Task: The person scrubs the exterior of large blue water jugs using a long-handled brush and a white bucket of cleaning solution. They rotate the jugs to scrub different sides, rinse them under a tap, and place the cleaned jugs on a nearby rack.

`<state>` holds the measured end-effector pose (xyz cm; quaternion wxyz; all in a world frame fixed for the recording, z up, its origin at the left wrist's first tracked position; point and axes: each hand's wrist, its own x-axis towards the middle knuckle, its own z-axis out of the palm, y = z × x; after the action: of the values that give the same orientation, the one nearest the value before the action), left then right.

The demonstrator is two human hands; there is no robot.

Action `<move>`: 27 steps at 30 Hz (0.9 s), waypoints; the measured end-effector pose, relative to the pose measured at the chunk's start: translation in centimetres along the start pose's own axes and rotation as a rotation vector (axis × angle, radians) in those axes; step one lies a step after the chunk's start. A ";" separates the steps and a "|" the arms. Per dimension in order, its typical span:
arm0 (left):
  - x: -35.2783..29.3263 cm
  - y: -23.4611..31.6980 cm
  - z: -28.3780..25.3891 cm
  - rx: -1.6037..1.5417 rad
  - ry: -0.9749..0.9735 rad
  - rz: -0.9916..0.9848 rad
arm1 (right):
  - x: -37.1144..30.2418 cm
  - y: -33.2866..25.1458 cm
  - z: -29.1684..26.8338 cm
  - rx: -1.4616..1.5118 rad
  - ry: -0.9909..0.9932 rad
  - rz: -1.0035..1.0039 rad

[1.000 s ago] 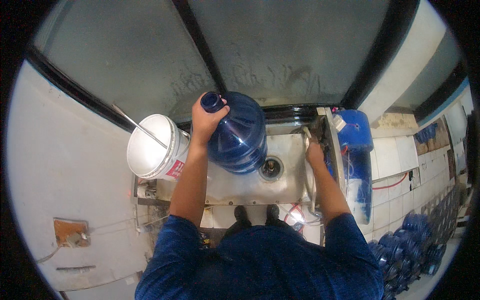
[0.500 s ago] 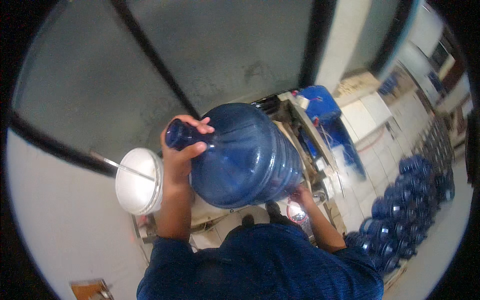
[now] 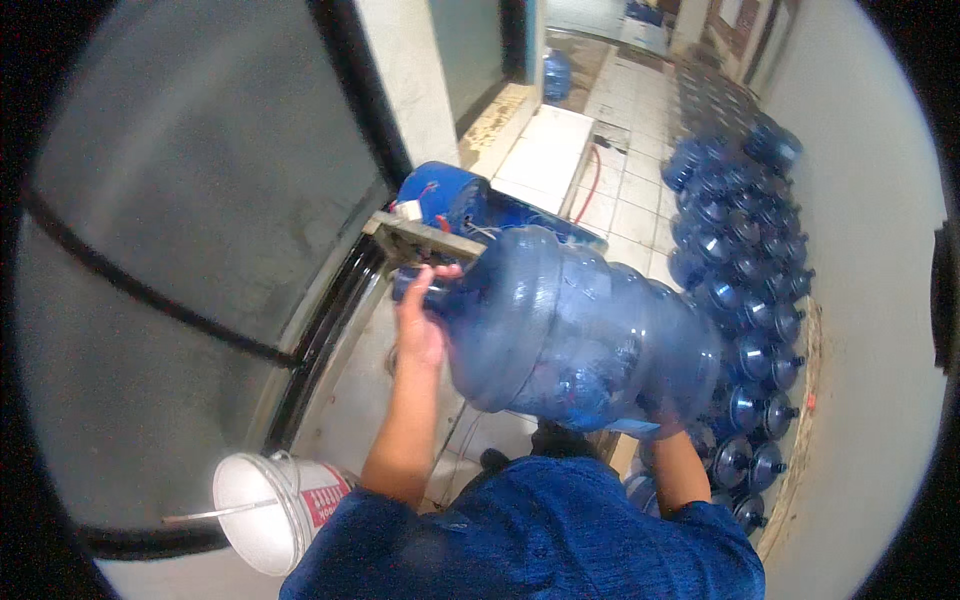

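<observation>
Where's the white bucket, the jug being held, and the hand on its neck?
White bucket [image 3: 262,537], head view: its bare inside.
Big blue jug [image 3: 590,340], head view: middle of its body.
Left hand [image 3: 421,328], head view: the hand's middle.

There were two hands [image 3: 420,335], one held blue water jug [image 3: 580,330], one white bucket [image 3: 262,545], one rod [image 3: 212,515], one red hose [image 3: 597,180] and over a dozen clustered jugs [image 3: 742,408].

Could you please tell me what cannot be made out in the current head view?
In the head view:
Right hand: its fingers are obscured by the base of the big blue bottle.
Bottle's mouth: turned away, its neck partly covered by the left hand.
Far bottles: too small and blurred to count.
Dark thing at right: cut off by the rim.
</observation>
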<state>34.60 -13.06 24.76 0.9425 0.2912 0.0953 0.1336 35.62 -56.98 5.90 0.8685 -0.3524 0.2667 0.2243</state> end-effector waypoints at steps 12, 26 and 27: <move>6.3 -37.8 2.0 0.268 0.060 -0.547 | -9.7 -9.0 -25.4 0.085 0.480 -0.093; 12.8 -52.9 -10.1 0.757 0.449 -0.693 | 6.0 -10.0 -28.8 0.036 0.409 0.261; 13.5 -53.3 -13.0 0.762 0.429 -0.649 | 7.2 -9.4 -28.2 0.036 0.386 0.290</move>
<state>54.50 -44.47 -17.83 0.7226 0.5339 0.4121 -0.1517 37.93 -82.22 -11.15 0.7664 -0.3311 0.4794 0.2704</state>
